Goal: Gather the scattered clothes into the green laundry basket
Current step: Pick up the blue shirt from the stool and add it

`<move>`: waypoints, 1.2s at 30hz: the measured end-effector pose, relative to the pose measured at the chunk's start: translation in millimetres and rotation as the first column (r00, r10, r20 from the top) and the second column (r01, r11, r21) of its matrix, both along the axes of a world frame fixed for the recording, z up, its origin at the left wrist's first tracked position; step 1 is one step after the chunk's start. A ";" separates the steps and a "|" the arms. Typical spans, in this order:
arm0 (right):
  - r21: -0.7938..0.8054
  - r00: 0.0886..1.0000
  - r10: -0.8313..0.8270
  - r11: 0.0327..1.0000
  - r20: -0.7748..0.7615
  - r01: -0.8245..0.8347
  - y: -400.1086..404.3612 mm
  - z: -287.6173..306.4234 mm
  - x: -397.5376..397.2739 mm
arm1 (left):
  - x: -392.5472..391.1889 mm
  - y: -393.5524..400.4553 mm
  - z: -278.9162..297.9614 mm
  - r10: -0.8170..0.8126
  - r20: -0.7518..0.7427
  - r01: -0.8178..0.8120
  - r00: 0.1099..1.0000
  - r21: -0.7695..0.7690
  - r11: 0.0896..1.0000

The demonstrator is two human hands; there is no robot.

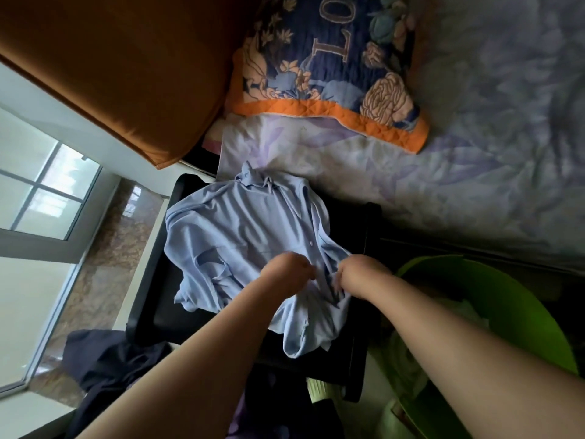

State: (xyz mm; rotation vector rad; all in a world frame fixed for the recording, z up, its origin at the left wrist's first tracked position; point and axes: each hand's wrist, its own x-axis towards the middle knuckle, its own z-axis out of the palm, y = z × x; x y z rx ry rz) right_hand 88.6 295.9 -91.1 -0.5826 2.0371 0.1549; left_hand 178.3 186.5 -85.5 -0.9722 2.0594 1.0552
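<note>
Bedside corner, dark stool (pixel 364 343) by the bed (pixel 474 153): both hands, left hand (pixel 286 274) and right hand (pixel 359 275), pinch the blue shirt (pixel 240 236) on the stool. Beside it, the basket (pixel 493 299) holds pale clothes; a dark garment (pixel 104 362) waits beyond. Roughly midway.

The light blue shirt (pixel 240 236) is a thin, smooth, matt cloth with small buttons, and it lies on a black chair (pixel 152 299) of matt plastic. The green laundry basket (pixel 506 299) is smooth plastic with a slight shine. The pillow (pixel 329 74) is quilted cloth, the bedsheet (pixel 474 172) soft wrinkled cloth, and the floor (pixel 104 248) glossy polished stone.
</note>
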 end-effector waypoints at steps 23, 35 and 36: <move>-0.511 0.771 -0.552 0.585 0.317 0.629 1.6 5.7 -11.8 | -71.1 -25.5 -12.8 -0.804 0.183 0.709 0.565 -0.607 0.360; -0.420 0.488 -0.615 0.266 0.619 0.868 36.2 123.8 -73.6 | -34.5 -39.7 112.2 -0.538 0.201 0.507 0.818 -0.693 0.512; -0.469 0.558 -0.616 0.322 0.556 0.822 38.7 136.0 -76.2 | -33.9 -37.9 129.7 -0.504 0.157 0.454 0.849 -0.704 0.546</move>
